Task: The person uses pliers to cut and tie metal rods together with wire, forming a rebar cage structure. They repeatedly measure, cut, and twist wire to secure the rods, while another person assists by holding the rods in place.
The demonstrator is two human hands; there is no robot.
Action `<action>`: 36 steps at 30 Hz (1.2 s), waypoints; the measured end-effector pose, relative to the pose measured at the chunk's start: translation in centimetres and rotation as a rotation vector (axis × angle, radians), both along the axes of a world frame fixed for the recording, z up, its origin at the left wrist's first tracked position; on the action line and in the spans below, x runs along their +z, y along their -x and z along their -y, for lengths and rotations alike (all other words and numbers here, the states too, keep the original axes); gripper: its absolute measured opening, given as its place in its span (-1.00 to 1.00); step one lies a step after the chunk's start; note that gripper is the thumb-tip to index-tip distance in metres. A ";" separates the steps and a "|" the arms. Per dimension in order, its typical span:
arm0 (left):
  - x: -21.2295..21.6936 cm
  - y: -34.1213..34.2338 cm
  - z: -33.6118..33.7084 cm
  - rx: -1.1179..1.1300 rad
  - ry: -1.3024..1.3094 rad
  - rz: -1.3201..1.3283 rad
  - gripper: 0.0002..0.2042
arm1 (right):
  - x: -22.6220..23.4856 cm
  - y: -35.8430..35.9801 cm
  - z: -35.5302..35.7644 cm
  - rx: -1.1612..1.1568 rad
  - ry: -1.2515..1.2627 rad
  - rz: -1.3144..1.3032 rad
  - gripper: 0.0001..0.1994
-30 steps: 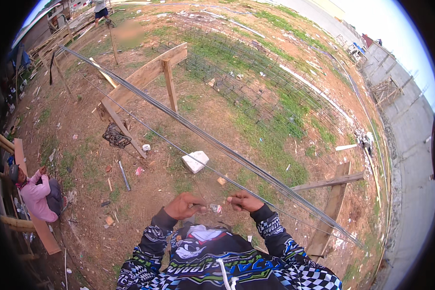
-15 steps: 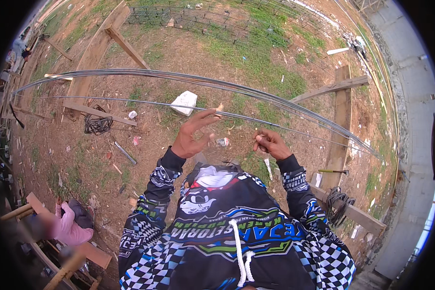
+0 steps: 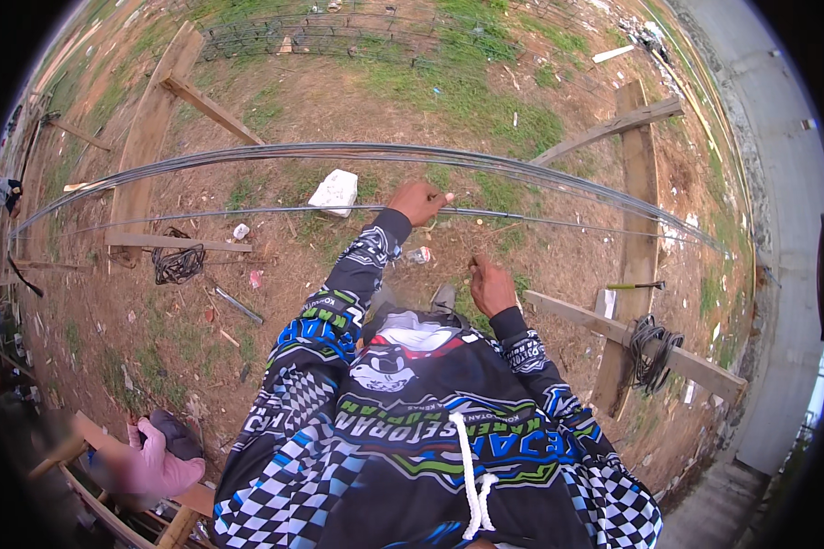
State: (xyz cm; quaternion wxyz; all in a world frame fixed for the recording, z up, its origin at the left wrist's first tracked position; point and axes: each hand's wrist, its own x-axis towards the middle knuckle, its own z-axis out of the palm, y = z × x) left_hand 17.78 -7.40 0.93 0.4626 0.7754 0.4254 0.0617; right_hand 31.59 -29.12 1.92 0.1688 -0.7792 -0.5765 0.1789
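Several long, thin steel rods (image 3: pixel 320 148) run across in front of me as a bundle. A nearer rod (image 3: pixel 275 209) lies apart from the bundle on my side. My left hand (image 3: pixel 416 202) is at this nearer rod and covers part of it, fingers drawn together toward the right; what they grip is hidden. Lower and to the right, my right hand (image 3: pixel 493 287) is apart from the rods with its fingers curled in. Anything held in it is too small to make out.
Wooden trestles with a left plank (image 3: pixel 146 137) and a right plank (image 3: pixel 639 165) stand under the rods. Wire coils lie at the left (image 3: pixel 178 263) and on the right beam (image 3: pixel 655 352). A hammer (image 3: pixel 636 285) and white block (image 3: pixel 335 192) are nearby. A person in pink (image 3: pixel 160 467) sits lower left.
My left hand has moved right and slightly up along the nearer rod, its fingers closing from a spread pose. My right hand has dropped a little lower and left, away from the rods.
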 end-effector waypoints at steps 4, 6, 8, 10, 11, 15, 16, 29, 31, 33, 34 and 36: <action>0.0 -1.1 -0.2 -0.152 0.151 -0.031 -0.47 | 0.3 0.6 0.6 -0.026 0.004 0.004 -0.88; 0.3 -1.7 -0.4 -0.192 0.162 -0.093 -0.47 | 0.6 1.2 0.6 -0.024 0.019 0.020 -0.88; 0.4 -2.2 -0.5 -0.228 0.147 -0.101 -0.48 | 1.1 1.8 0.6 -0.035 0.034 0.016 -0.89; -0.1 -2.3 -0.4 -0.255 0.107 -0.058 -0.48 | 1.9 2.4 0.8 -0.055 0.050 -0.011 -0.90; -0.4 -2.3 -0.5 -0.260 0.126 -0.063 -0.48 | 2.1 2.5 0.8 -0.053 0.049 -0.004 -0.90; -0.6 -3.2 -0.7 -0.290 0.231 -0.145 -0.50 | 1.3 3.2 1.4 -0.060 0.039 0.026 -0.87; -0.6 -3.3 -0.6 -0.292 0.266 -0.178 -0.50 | 1.0 3.4 1.5 -0.056 0.036 0.036 -0.86; -3.4 -3.0 -0.7 -0.381 0.199 0.062 -0.55 | -8.1 1.0 -1.2 -0.238 -0.021 0.102 -0.81; -3.0 -2.6 -0.9 -0.391 0.158 0.068 -0.54 | -9.4 4.7 -4.1 -0.242 0.027 -0.063 -0.83; -2.2 -2.0 -1.1 -0.385 0.067 0.006 -0.55 | -9.2 8.7 -7.1 -0.158 0.024 -0.306 -0.77; -2.6 -2.9 -1.0 -0.411 0.036 -0.009 -0.55 | -8.9 8.0 -6.9 -0.148 0.007 -0.373 -0.77; -3.0 -2.0 -1.0 -0.376 -0.051 -0.011 -0.55 | -5.9 9.0 -6.7 -0.039 -0.043 -0.544 -0.74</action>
